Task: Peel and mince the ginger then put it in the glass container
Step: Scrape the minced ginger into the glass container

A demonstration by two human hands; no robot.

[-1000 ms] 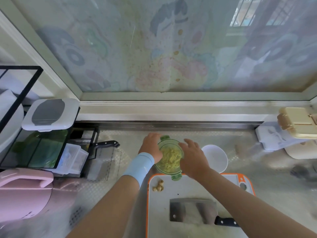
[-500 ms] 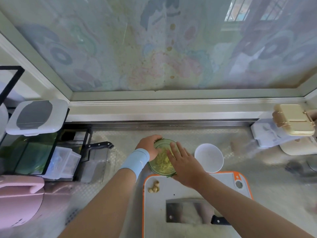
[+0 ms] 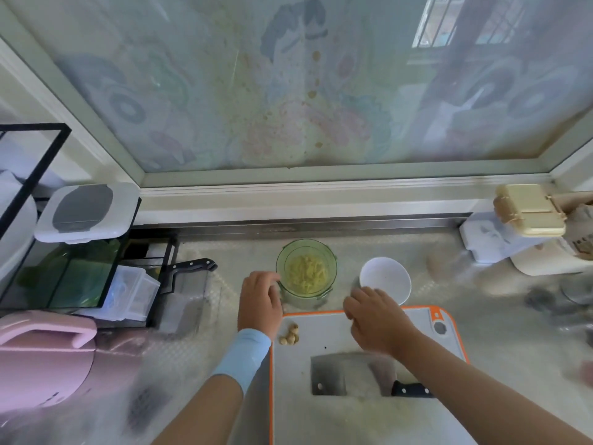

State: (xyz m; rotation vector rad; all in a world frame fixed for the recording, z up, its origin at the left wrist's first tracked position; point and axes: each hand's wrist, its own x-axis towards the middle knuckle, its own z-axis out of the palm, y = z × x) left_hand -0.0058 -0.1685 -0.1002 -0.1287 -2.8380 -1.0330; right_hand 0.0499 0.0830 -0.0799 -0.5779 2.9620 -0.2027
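The glass container (image 3: 306, 274), holding the minced ginger (image 3: 307, 272), stands just beyond the cutting board's (image 3: 295, 412) far edge. The left hand (image 3: 260, 300) sits off the board's far left corner, fingers loosely bent, and blur hides whether they touch the glass. The right hand (image 3: 375, 319), relaxed and empty, hovers over the board's far edge, its forearm covering part of the cleaver (image 3: 346, 374).

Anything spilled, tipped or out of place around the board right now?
Nothing spilled. The glass container stands upright with the minced ginger inside. Only a small clump of ginger scraps sits on the cutting board's far-left corner.
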